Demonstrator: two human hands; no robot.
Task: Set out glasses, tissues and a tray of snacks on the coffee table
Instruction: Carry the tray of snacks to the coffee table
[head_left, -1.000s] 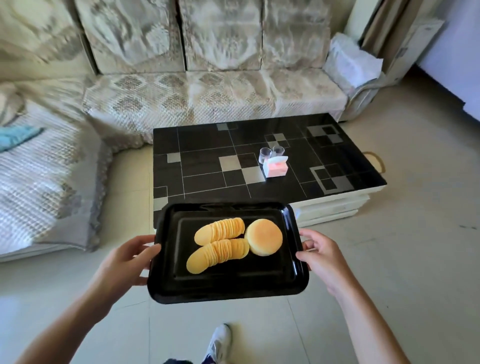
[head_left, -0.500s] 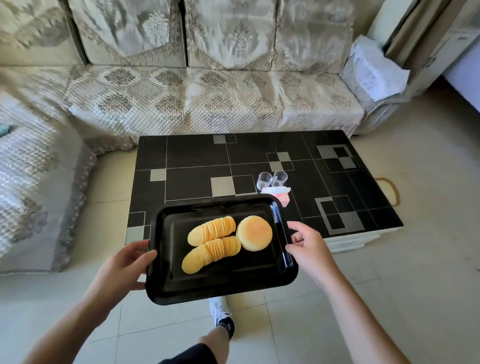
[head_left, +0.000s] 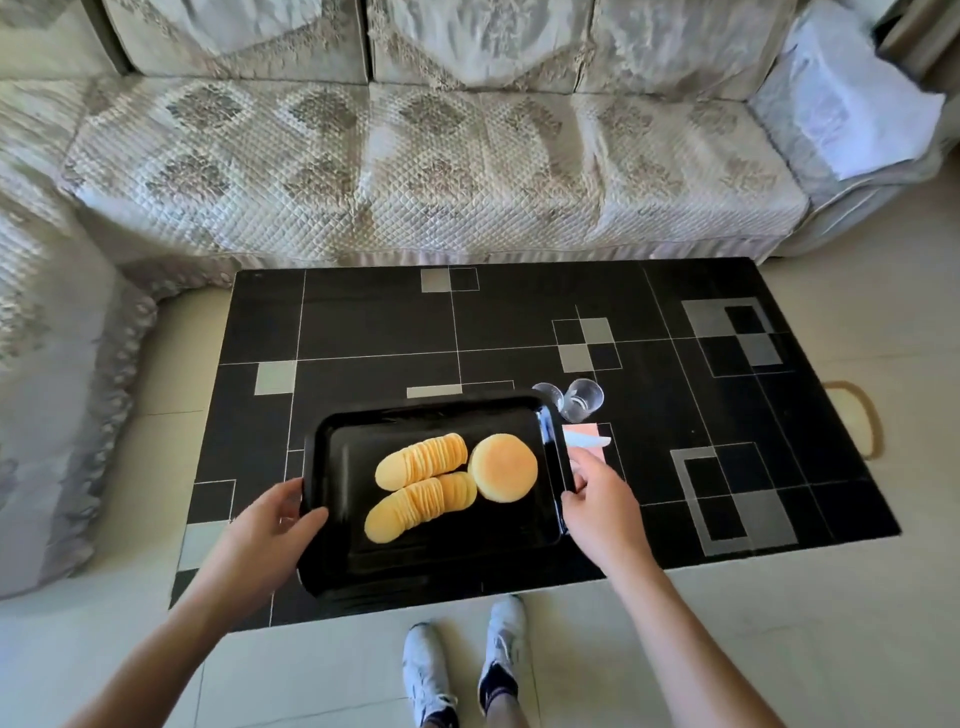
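Left hand (head_left: 270, 525) grips the short left rim of the black tray (head_left: 358, 564), thumb over the lip. The tray, bearing two rows of crisps (head_left: 421, 486) and a round bun (head_left: 503, 467), is held over the near edge of the desk (head_left: 519, 322). Right hand (head_left: 597, 501) grips the right rim. Lowering is best done level and leftward, since the glasses (head_left: 582, 399) and tissues (head_left: 587, 441) stand just beside the right rim.

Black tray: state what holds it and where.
Both hands hold the black tray by its short ends: the left hand grips the left rim, the right hand grips the right rim.
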